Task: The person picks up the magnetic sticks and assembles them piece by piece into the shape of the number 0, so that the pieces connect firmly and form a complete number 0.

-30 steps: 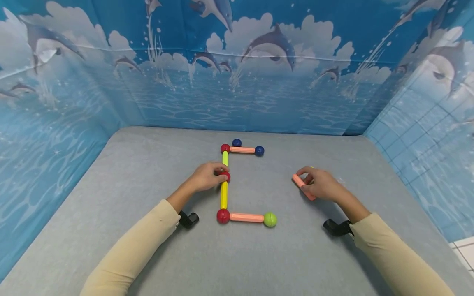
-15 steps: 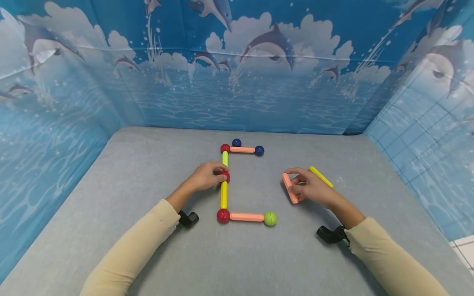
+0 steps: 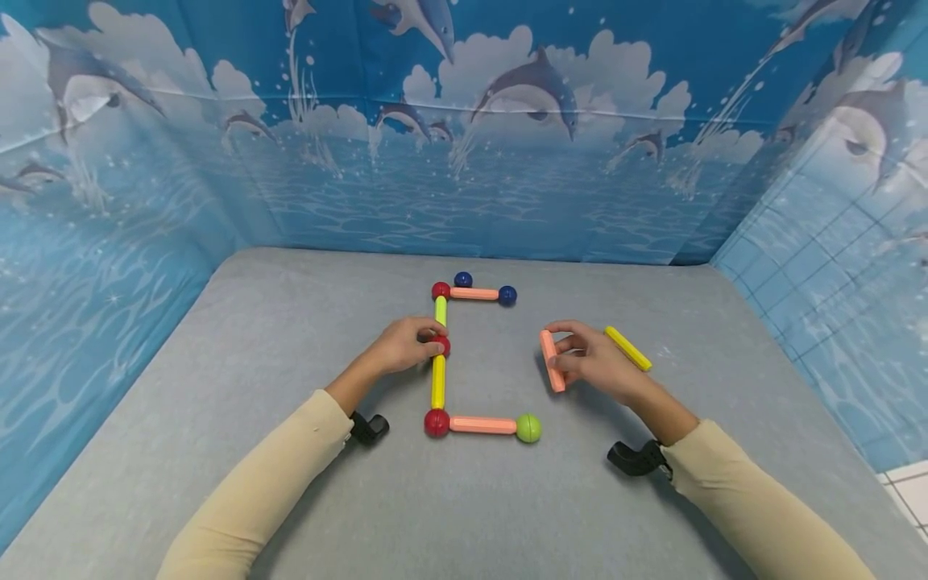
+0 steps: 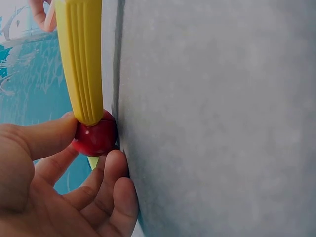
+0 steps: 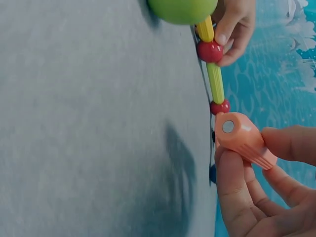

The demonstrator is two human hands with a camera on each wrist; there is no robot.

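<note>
My left hand (image 3: 402, 345) pinches the middle red ball (image 4: 96, 139) of a magnetic stick-and-ball frame between thumb and fingers. A green stick (image 3: 441, 308) runs from that ball to the far red ball (image 3: 441, 291), and a yellow stick (image 3: 438, 383) to the near red ball (image 3: 437, 423). Salmon sticks extend right from both end balls: the far one (image 3: 474, 294) meets a blue ball (image 3: 507, 296), the near one (image 3: 482, 425) a green ball (image 3: 528, 428). To the right, my right hand (image 3: 598, 362) holds a loose salmon magnetic stick (image 3: 553, 362); its metal end shows in the right wrist view.
A loose yellow stick (image 3: 627, 348) lies just behind my right hand. Another blue ball (image 3: 463, 279) sits beside the far salmon stick. The grey tabletop (image 3: 464, 515) is bordered by a blue dolphin-print curtain (image 3: 464, 201) at the back and sides.
My right hand has moved left with the salmon stick, turning it more toward front-to-back. The loose yellow stick behind it has come into sight. My left hand keeps its place.
</note>
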